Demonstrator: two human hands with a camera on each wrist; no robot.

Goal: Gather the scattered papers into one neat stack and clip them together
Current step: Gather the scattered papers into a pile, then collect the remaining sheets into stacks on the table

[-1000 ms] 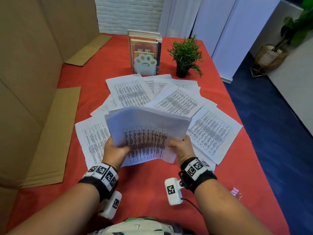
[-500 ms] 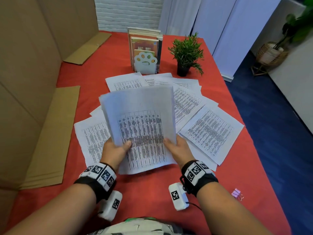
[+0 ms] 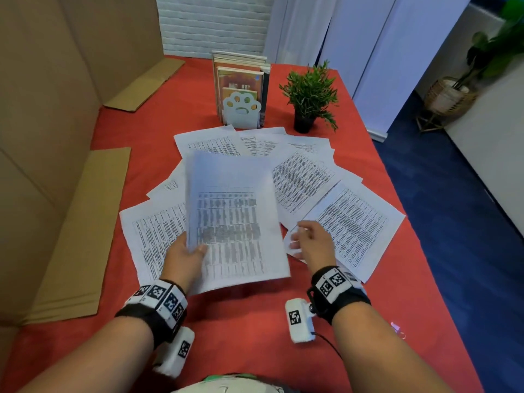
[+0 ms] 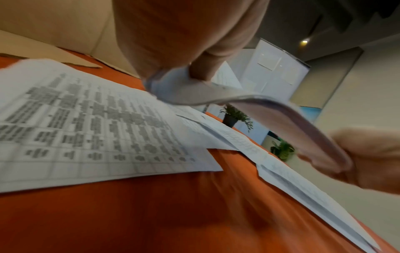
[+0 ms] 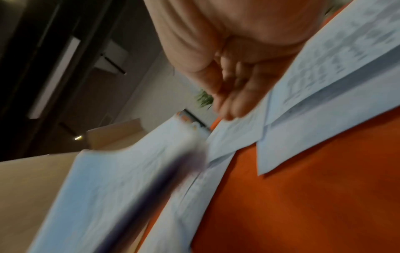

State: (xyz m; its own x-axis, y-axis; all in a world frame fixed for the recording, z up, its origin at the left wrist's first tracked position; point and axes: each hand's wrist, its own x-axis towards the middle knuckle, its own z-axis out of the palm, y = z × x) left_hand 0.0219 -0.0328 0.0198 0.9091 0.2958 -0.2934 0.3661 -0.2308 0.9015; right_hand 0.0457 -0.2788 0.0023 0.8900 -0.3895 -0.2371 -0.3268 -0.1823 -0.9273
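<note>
A gathered stack of printed papers (image 3: 235,217) hangs above the red table (image 3: 241,321), gripped at its lower left edge by my left hand (image 3: 184,251), thumb on top. The left wrist view shows the same stack (image 4: 270,109) bending downward from that grip. My right hand (image 3: 309,242) is off the stack, fingers loosely extended, hovering just above a loose sheet (image 3: 354,225) on the right. In the right wrist view the right hand (image 5: 236,95) holds nothing. Several more sheets (image 3: 300,177) lie fanned on the table. A pink binder clip (image 3: 397,329) lies near the right edge.
A paw-shaped bookend with books (image 3: 241,92) and a small potted plant (image 3: 310,95) stand at the back. Cardboard panels (image 3: 71,228) line the left side. The table's right edge drops to a blue floor (image 3: 453,222).
My right hand has let go of the stack and moved right over the loose sheets. The stack, curled over a second ago, has straightened and is now held by my left hand alone.
</note>
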